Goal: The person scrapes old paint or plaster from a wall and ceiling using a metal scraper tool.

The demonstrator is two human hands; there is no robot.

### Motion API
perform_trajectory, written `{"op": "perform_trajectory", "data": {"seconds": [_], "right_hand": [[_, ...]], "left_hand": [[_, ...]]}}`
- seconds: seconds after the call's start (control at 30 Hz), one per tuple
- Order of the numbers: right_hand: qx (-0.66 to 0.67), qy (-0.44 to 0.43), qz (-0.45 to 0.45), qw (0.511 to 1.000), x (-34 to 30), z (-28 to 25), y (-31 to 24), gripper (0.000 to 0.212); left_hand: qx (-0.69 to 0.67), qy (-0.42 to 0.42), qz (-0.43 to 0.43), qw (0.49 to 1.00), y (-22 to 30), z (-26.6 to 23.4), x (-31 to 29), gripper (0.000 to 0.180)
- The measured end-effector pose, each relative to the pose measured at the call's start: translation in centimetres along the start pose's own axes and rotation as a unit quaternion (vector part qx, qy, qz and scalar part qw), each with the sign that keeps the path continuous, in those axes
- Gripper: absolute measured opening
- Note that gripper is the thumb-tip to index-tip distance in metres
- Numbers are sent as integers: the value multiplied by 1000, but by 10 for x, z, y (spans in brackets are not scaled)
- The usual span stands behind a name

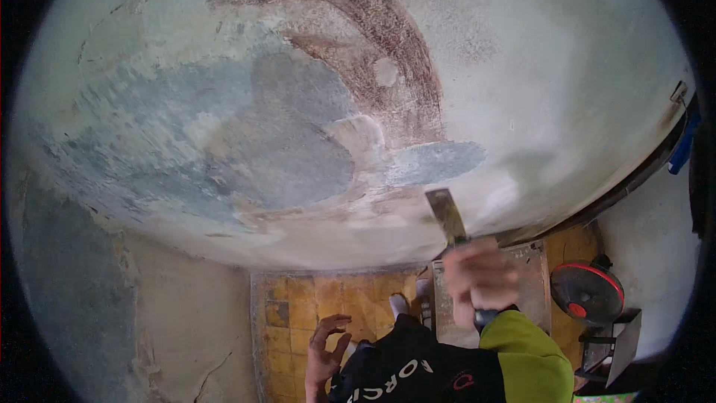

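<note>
My right hand (483, 275), a little blurred, is wrapped round the handle of a putty knife (446, 215). Its flat metal blade points up toward the wall (552, 97), seemingly apart from the surface. Paint on this wall is partly stripped: bare grey patches (298, 149) and a reddish-brown area (406, 60) show among pale paint. Just past the blade's tip lies a small grey oval patch (440, 163). Low in the view, my left hand (327, 347) hangs beside my body, holding nothing, its fingers apart and loosely bent.
Yellow tiles (302, 302) cover the floor below. A grey flat-topped surface (533, 277) stands under my right arm. To the right are a black and red fan (588, 292) and a small dark-framed chair (623, 347). Another wall (194, 313) meets this one at left.
</note>
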State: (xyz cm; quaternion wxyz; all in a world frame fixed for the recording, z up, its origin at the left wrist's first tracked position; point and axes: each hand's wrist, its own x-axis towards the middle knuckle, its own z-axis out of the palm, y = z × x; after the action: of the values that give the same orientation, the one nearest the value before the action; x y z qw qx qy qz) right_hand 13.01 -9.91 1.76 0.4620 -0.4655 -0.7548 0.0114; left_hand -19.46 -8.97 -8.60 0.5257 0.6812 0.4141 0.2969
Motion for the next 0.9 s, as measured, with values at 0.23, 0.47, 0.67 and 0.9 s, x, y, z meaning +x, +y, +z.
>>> {"op": "perform_trajectory", "data": {"seconds": [0.23,0.47,0.67,0.9], "right_hand": [[98,214,-213,948,26,1,-21,32],[50,116,-104,987,33,15,4,31],[83,176,-217,957,49,12,-4,30],[107,187,-257,942,35,22,-13,33]], "left_hand": [[-10,2,-22,1000,0,-5,-4,32],[59,-11,24,998,6,-6,-8,32],[-1,13,-35,999,5,-9,-11,33],[-3,26,-7,1000,-6,-13,-12,33]]}}
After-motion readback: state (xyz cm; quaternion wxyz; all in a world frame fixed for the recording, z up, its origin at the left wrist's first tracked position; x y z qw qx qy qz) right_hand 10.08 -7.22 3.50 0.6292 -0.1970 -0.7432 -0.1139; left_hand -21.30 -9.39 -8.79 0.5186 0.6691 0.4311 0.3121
